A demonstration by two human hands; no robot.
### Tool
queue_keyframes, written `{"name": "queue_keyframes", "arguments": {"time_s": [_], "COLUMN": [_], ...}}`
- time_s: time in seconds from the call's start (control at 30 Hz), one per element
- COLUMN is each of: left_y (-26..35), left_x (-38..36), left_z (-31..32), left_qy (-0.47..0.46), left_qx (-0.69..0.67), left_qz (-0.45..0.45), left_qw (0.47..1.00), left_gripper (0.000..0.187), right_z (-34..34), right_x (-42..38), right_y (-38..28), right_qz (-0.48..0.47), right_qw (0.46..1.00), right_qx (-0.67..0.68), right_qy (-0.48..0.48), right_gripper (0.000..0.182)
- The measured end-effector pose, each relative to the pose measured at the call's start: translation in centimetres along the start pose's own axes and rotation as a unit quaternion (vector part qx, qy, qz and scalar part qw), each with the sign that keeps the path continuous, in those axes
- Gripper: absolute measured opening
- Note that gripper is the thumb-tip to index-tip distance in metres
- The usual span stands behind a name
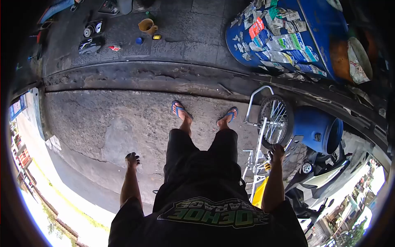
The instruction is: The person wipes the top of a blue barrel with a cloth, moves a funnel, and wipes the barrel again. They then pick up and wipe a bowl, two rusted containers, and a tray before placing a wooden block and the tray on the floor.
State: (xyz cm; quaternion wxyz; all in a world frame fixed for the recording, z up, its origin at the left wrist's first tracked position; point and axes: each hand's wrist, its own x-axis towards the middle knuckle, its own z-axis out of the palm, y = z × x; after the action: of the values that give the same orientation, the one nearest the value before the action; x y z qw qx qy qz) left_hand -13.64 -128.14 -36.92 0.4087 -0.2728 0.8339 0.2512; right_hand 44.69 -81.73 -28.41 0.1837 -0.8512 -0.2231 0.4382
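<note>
My left hand (132,159) hangs out to the left side over the concrete, its fingers dark and curled; whether anything is in them cannot be made out. On the other side, my right hand (277,153) is at the lower edge of a bicycle wheel (276,119), beside the white frame (258,160). Its fingers are dark and partly hidden against the wheel and frame, so its grip is unclear. A bent silver tube (252,103) curves beside the wheel, and a yellow part (259,192) lies below, near my right forearm.
A large blue drum (321,24) covered in labels stands upper right; a smaller blue barrel (319,129) and a motorcycle (325,177) are at right. Past a raised curb (144,78) lie a brown mug (147,26), a blue cap (139,40) and tools (90,44).
</note>
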Motion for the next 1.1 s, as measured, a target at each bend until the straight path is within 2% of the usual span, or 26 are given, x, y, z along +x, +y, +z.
{"name": "queue_keyframes", "arguments": {"time_s": [0.03,0.07,0.13,0.17,0.2,0.27,0.33,0.4,0.47,0.5,0.53,0.57,0.63,0.67,0.7,0.73,0.8,0.87,0.9,0.93,1.0,1.03,1.1], "left_y": [-1.0,-1.6,-2.9,-4.3,-6.3,-10.4,-13.8,-19.7,-22.6,-23.4,-23.2,-21.0,-12.2,-7.4,-3.7,-1.6,-1.9,-2.0,-1.4,-1.1,-0.4,-4.7,-17.5], "left_x": [0.4,1.0,1.2,1.6,2.1,2.4,0.5,-0.3,-3.0,-3.6,-1.4,2.6,14.9,20.0,23.4,25.4,25.9,26.4,26.4,25.8,24.7,21.4,7.3], "left_z": [0.7,1.4,3.3,3.9,4.8,6.2,7.7,8.5,9.3,10.2,13.9,20.4,39.8,48.1,53.7,56.7,57.5,57.1,57.3,57.0,56.3,51.0,31.2], "left_qy": [-0.002,-0.003,-0.019,-0.037,-0.055,-0.069,-0.051,-0.019,-0.033,-0.045,-0.044,-0.03,0.032,0.07,0.102,0.126,0.133,0.135,0.119,0.124,0.135,0.118,0.034], "left_qx": [0.0,-0.002,0.009,0.031,0.053,0.092,0.13,0.176,0.209,0.225,0.215,0.19,0.082,0.021,-0.029,-0.061,-0.028,0.003,-0.082,-0.054,0.002,0.019,0.137], "left_qz": [-0.002,0.0,-0.002,0.013,0.026,0.016,-0.041,-0.095,-0.147,-0.164,-0.15,-0.102,0.065,0.144,0.202,0.237,0.263,0.278,0.247,0.247,0.246,0.195,-0.017], "left_qw": [1.0,1.0,1.0,0.999,0.997,0.993,0.989,0.98,0.966,0.959,0.964,0.976,0.994,0.987,0.974,0.961,0.955,0.951,0.958,0.96,0.96,0.973,0.99], "left_gripper": [0.031,0.03,0.029,0.028,0.028,0.027,0.026,0.023,0.022,0.026,0.031,0.037,0.049,0.055,0.061,0.068,0.075,0.077,0.076,0.075,0.072,0.062,0.045], "right_z": [0.2,1.4,4.6,6.7,9.3,14.7,21.6,28.8,36.4,40.0,43.1,46.1,51.0,52.9,54.5,55.7,56.6,56.0,55.0,53.9,52.2,51.5,48.9], "right_x": [0.9,1.5,3.4,4.4,4.4,10.0,15.6,22.9,28.3,31.0,33.2,34.0,35.3,36.0,36.7,37.9,40.0,39.6,39.0,38.0,35.7,35.0,33.2], "right_y": [-0.6,-1.1,-1.9,-1.1,-1.7,1.1,5.0,11.0,14.0,15.4,16.8,17.0,16.8,17.3,17.9,19.0,20.0,19.5,18.6,17.8,15.5,14.2,12.1], "right_qz": [0.018,0.016,-0.147,-0.172,-0.148,-0.143,-0.213,-0.417,-0.303,-0.331,-0.357,-0.361,-0.368,-0.402,-0.435,-0.434,-0.467,-0.481,-0.495,-0.498,-0.473,-0.48,-0.499], "right_qw": [0.998,0.998,0.959,0.965,0.973,0.959,0.92,0.827,0.825,0.804,0.781,0.766,0.753,0.714,0.673,0.675,0.612,0.616,0.617,0.617,0.671,0.67,0.746], "right_qx": [-0.042,-0.039,-0.228,-0.184,-0.155,-0.183,-0.262,-0.353,-0.462,-0.486,-0.509,-0.527,-0.539,-0.567,-0.591,-0.588,-0.635,-0.618,-0.604,-0.603,-0.556,-0.554,-0.426], "right_qy": [-0.046,-0.049,-0.079,-0.07,-0.087,-0.161,-0.2,-0.137,-0.119,-0.092,-0.066,-0.071,-0.085,-0.09,-0.094,-0.1,-0.07,-0.083,-0.093,-0.084,-0.13,-0.12,-0.114], "right_gripper": [0.025,0.025,0.022,0.02,0.018,0.017,0.02,0.025,0.028,0.032,0.035,0.039,0.043,0.043,0.042,0.042,0.039,0.036,0.033,0.033,0.028,0.028,0.026]}}
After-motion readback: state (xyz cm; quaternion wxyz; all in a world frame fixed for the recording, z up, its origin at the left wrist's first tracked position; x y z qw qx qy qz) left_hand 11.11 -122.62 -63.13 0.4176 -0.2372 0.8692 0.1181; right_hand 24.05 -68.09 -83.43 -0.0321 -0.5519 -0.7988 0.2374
